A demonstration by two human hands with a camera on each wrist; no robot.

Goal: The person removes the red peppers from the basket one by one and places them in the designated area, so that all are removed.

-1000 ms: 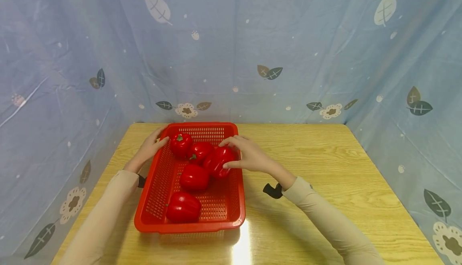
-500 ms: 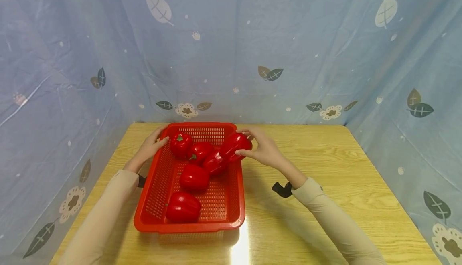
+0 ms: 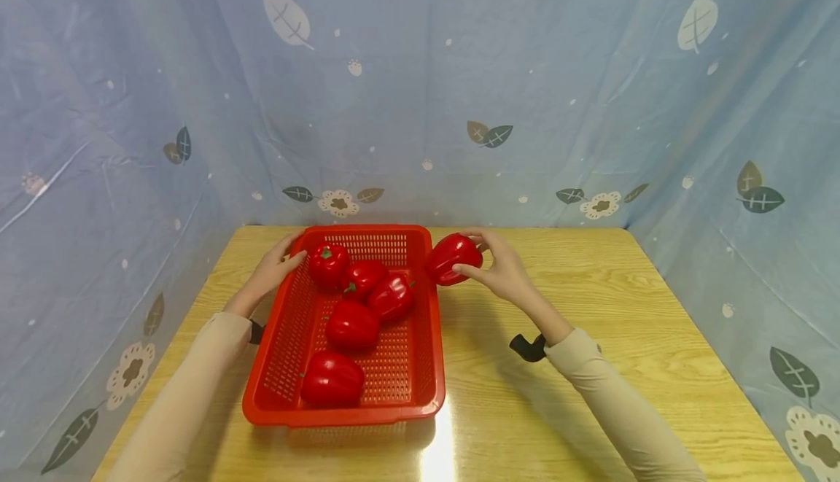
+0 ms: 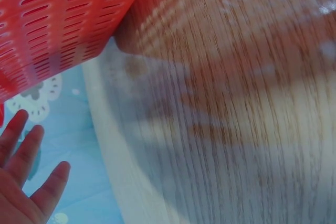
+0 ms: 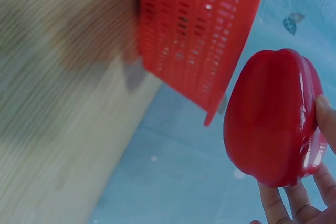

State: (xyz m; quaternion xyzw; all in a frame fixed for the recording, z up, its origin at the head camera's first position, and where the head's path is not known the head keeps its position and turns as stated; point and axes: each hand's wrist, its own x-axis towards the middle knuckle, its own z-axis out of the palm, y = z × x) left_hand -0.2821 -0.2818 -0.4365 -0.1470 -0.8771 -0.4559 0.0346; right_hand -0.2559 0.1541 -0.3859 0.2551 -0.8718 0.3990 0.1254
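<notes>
A shiny red bell pepper point(image 3: 453, 258) is in my right hand point(image 3: 502, 267), held just outside the right rim of a red plastic basket point(image 3: 429, 351). In the right wrist view, the thumb presses one side of the pepper point(image 5: 270, 119) and fingers lie under it. My left hand point(image 3: 269, 270) is at the basket's far left rim. Its fingers point(image 4: 23, 158) look straight and spread beside the slotted wall in the left wrist view. Inside the basket lie several red peppers, among them one at the far left point(image 3: 329, 263) and one near the front point(image 3: 332, 378).
The basket stands on the left part of a wood-grain table point(image 3: 564, 365). Behind and at both sides hangs a blue curtain point(image 3: 420, 103) with leaf and flower prints. Dark wrist mounts point(image 3: 528, 348) are strapped at the sleeves.
My right hand has lifted one pepper out of the basket and carried it right, past the rim. The pepper beneath it now shows fully. My left hand stays at the rim.
</notes>
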